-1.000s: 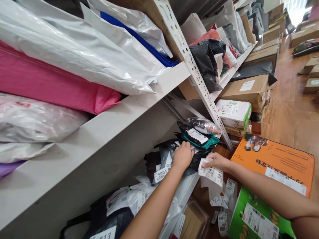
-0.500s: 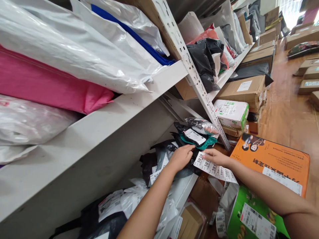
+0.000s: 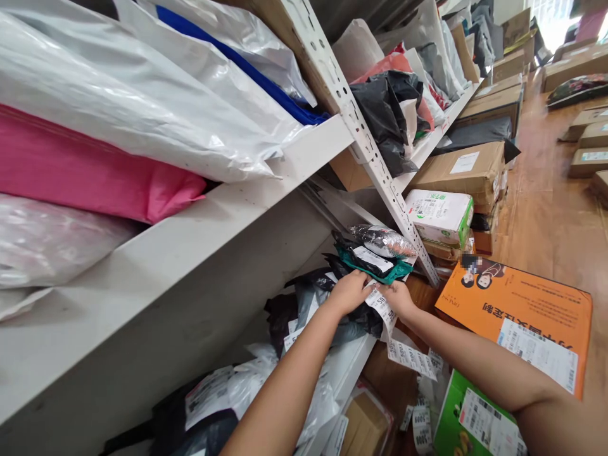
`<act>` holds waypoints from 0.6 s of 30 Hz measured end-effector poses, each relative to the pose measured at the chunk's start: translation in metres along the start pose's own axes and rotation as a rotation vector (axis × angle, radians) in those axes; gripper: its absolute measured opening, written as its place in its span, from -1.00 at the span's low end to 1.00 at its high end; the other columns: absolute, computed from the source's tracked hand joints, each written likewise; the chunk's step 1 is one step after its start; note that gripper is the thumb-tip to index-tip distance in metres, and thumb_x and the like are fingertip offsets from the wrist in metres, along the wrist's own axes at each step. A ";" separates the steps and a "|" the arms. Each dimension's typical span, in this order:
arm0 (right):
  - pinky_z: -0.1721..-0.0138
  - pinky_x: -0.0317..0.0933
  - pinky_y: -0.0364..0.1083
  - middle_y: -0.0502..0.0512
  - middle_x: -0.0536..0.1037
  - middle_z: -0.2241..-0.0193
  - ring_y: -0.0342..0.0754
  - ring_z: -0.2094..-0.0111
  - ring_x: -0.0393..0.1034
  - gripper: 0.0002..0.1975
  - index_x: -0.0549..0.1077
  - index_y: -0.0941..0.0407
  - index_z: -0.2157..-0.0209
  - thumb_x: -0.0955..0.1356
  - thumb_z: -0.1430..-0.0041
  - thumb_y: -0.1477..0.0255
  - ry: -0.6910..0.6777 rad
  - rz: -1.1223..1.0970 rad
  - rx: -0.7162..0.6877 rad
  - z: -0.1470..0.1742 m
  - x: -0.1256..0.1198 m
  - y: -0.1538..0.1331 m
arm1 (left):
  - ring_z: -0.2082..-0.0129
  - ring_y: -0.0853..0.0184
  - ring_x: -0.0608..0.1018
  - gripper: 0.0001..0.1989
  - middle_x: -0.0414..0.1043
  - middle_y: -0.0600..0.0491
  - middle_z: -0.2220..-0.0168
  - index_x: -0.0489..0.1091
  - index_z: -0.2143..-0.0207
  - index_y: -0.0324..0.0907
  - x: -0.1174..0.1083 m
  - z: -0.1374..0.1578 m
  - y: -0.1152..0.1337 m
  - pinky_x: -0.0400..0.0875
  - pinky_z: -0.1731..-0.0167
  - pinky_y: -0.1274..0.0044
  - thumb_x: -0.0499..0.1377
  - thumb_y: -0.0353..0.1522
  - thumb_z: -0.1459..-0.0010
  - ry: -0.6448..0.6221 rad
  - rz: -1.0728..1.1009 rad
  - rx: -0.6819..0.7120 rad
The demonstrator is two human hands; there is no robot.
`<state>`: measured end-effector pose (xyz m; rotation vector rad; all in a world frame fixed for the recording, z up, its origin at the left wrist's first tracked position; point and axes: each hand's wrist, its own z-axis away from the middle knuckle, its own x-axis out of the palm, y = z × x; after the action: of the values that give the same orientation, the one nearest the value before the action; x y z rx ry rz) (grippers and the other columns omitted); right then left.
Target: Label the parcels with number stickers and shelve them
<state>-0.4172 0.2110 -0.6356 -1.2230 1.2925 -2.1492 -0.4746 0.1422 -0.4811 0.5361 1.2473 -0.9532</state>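
My left hand (image 3: 348, 292) rests on a black plastic parcel (image 3: 332, 303) on the lower shelf, fingers pinching the top of a strip of white number labels (image 3: 408, 356). My right hand (image 3: 398, 297) meets it there and grips the same strip, which hangs down and trails toward the floor. Just above both hands lie a teal-edged black parcel (image 3: 375, 261) with a white label and a silvery wrapped parcel (image 3: 384, 240).
White shelving (image 3: 285, 190) is packed with white, pink (image 3: 95, 168) and black mail bags. A slotted upright (image 3: 380, 164) stands beside the hands. An orange box (image 3: 522, 310), a green box (image 3: 475, 421) and cardboard boxes (image 3: 470, 168) sit on the wooden floor.
My right hand has carried the label strip up and left from beside the shelf to meet my left hand at the black parcel. The strip now hangs below both hands.
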 end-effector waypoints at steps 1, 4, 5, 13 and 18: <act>0.45 0.12 -0.14 -0.05 0.47 0.60 -0.15 0.52 0.27 -0.51 0.43 0.15 0.52 0.50 0.28 0.01 0.016 -0.004 -0.002 0.001 0.001 0.000 | 0.10 0.13 0.55 -0.77 0.49 -0.16 0.11 0.45 0.15 -0.25 0.001 0.000 0.001 0.38 0.14 0.43 0.09 -0.31 -0.26 0.001 -0.015 -0.011; 0.44 0.17 -0.13 0.00 0.51 0.58 -0.11 0.51 0.33 -0.51 0.44 0.14 0.52 0.51 0.30 0.02 0.009 -0.012 0.028 0.004 0.000 -0.002 | 0.07 0.14 0.55 -0.76 0.51 -0.14 0.11 0.44 0.13 -0.23 0.002 -0.002 0.005 0.38 0.11 0.43 0.04 -0.32 -0.30 0.001 -0.052 -0.036; 0.45 0.19 -0.12 0.01 0.52 0.58 -0.10 0.52 0.35 -0.52 0.45 0.14 0.52 0.53 0.33 0.03 -0.005 -0.008 0.046 0.005 -0.002 -0.004 | 0.07 0.14 0.55 -0.75 0.51 -0.15 0.10 0.44 0.12 -0.23 0.003 -0.002 0.006 0.38 0.11 0.42 0.03 -0.33 -0.31 0.002 -0.065 -0.045; 0.65 -0.08 -0.20 -0.15 0.24 0.83 -0.25 0.71 0.09 -0.45 0.17 0.07 0.79 0.59 0.37 0.15 -0.056 0.116 0.166 0.004 -0.030 -0.020 | 0.06 0.10 0.57 -0.69 0.50 -0.17 0.04 0.44 0.03 -0.17 0.011 -0.007 0.016 0.42 0.15 0.37 -0.02 -0.29 -0.34 0.014 -0.135 -0.102; 0.59 0.17 -0.19 0.02 0.54 0.66 -0.15 0.63 0.35 -0.60 0.54 0.17 0.60 0.62 0.48 0.24 -0.438 0.273 0.307 0.009 -0.068 -0.053 | 0.03 0.06 0.56 -0.73 0.50 -0.22 0.05 0.44 0.06 -0.23 0.011 -0.006 0.019 0.41 0.11 0.36 0.03 -0.33 -0.32 0.033 -0.126 -0.130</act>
<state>-0.3644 0.2781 -0.6229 -1.2164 0.8509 -1.6865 -0.4610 0.1532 -0.4964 0.3754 1.3755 -0.9639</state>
